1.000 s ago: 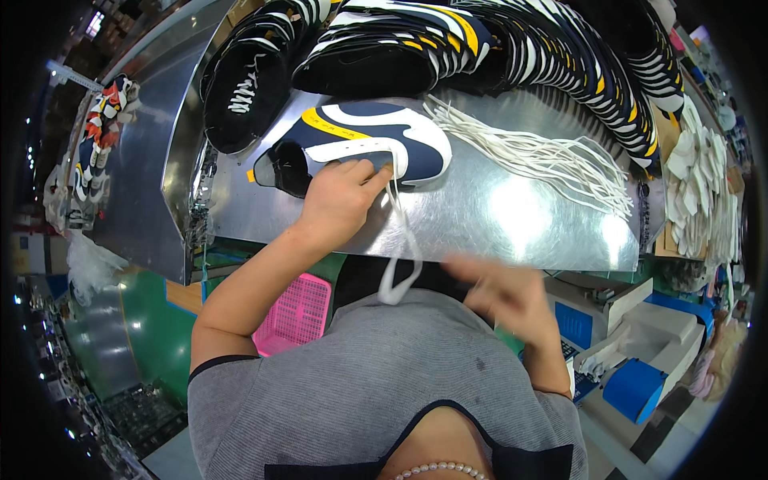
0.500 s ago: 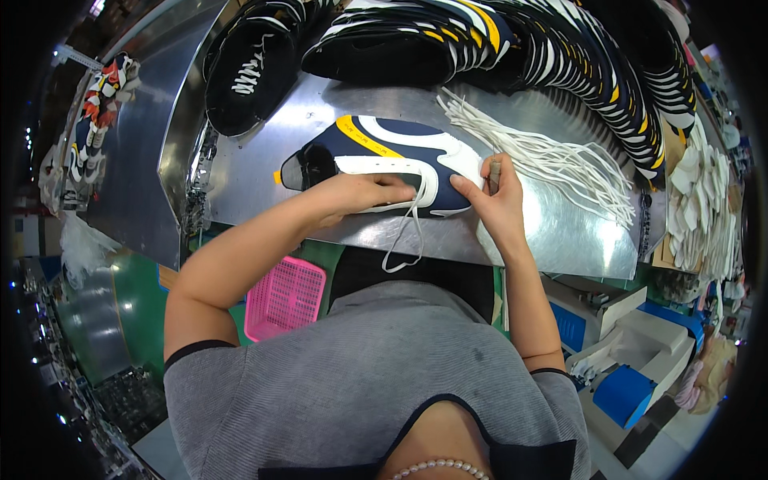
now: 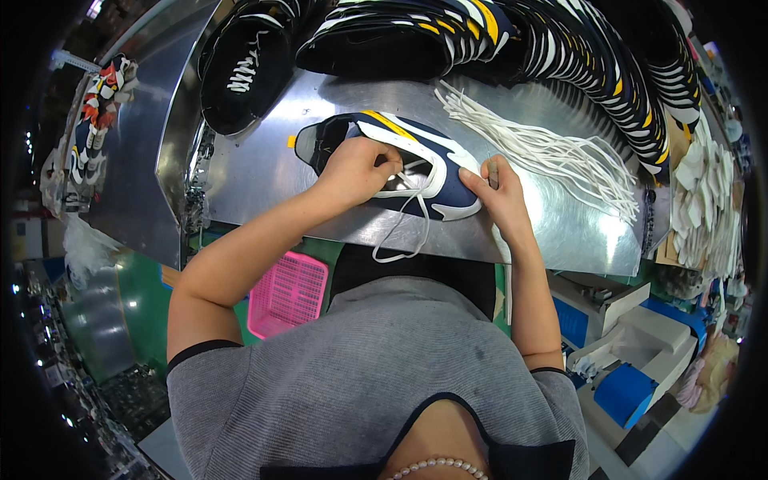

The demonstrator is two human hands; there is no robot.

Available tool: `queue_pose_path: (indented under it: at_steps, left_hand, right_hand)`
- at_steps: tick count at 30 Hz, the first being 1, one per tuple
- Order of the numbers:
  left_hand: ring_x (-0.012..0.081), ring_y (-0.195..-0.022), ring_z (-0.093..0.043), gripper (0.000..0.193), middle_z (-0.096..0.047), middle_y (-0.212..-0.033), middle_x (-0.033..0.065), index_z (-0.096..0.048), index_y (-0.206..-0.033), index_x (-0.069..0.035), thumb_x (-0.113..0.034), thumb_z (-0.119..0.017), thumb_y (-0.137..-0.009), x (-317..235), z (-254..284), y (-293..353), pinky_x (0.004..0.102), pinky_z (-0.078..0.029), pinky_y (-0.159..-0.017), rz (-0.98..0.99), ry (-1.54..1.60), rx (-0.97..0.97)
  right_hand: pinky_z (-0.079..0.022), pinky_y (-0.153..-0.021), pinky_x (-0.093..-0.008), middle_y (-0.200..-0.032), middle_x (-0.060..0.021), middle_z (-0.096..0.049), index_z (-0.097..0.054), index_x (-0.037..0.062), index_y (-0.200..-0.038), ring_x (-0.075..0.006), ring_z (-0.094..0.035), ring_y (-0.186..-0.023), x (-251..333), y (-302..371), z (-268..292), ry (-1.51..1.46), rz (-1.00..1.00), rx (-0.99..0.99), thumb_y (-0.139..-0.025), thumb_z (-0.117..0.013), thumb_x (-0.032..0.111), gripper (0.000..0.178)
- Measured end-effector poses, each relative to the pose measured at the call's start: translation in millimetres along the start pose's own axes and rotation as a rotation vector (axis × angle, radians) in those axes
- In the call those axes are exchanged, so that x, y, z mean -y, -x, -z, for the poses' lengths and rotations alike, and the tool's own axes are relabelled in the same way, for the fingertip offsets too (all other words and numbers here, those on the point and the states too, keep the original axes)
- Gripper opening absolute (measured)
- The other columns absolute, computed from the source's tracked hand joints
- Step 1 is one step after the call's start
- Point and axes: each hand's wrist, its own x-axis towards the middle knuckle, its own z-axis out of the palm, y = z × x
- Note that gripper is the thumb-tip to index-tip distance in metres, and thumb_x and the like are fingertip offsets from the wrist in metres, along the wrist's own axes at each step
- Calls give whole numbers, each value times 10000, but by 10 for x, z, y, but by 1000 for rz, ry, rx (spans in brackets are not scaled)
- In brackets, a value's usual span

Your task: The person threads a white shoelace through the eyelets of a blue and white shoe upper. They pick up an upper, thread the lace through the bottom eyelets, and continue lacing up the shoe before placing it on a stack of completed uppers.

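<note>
A shoe upper in navy, white and yellow lies on the metal table in front of me, its toe to the right and its throat spread open. Over that opening my left hand is closed, thumb and finger pinching a white shoelace by the eyelet edge. From there the lace hangs in a loop past the table's front edge. My right hand grips the toe, thumb on top and fingers curled; a greyish wrap circles one finger. What its lower fingers touch is hidden.
Loose white laces lie in a bundle beyond my right hand. Nested shoe uppers line the table's far side, with a black laced one at the far left. A pink basket stands below the front edge.
My left hand has lifted from the eyelet strip's near side and moved left over the opening. The upper has tipped and its throat has spread open. My right hand stays at the toe.
</note>
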Motion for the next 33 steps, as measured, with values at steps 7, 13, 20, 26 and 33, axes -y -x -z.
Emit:
queue_pose_path:
  at_steps: [7, 13, 20, 26, 33]
  left_hand:
    - [219, -816, -693, 157, -738, -885, 104, -748, -899, -11, -151, -727, -831, -38, 10, -39, 321, -517, -790, -24, -9, 124]
    - [295, -840, -627, 47, -664, -877, 124, -669, -862, -29, -61, -681, -830, -77, 190, 131, 365, -484, -752, -332, -336, -195]
    - [343, -850, -593, 63, -627, -846, 133, -647, -874, -40, -38, -654, -811, 1123, 1585, 518, 444, -465, -759, -274, -863, -832]
    - [353, -821, -579, 54, -638, -868, 143, -643, -871, -28, -80, -651, -883, 1092, 1661, 671, 443, -469, -778, -126, -940, -831]
    - [287, -1127, -578, 65, -639, -1195, 165, -675, -862, -13, -3, -699, -802, -880, 512, 332, 364, -423, -985, -699, 221, 287]
  right_hand:
    - [-397, -607, -277, -720, -19, -489, -479, 63, -821, -101, -440, -684, -43, 19, 22, 34, 56, 23, -831, -791, 371, 438]
    - [-402, -609, -291, -726, -32, -489, -495, 54, -824, -115, -447, -685, 34, 79, 114, -17, 84, 85, -848, -772, 385, 432]
    - [-388, -567, -208, -756, 19, -502, -507, 81, -862, -55, -453, -659, -193, 118, 546, -171, 38, 84, -870, -776, 317, 358]
    - [-425, -689, -263, -792, -17, -513, -509, 74, -877, -97, -470, -765, -312, 54, 650, -42, -2, 188, -871, -761, 382, 399]
    - [-456, -734, -343, -824, -125, -561, -555, 35, -884, -186, -530, -779, -216, 95, 587, 484, 259, -125, -931, -675, 388, 376]
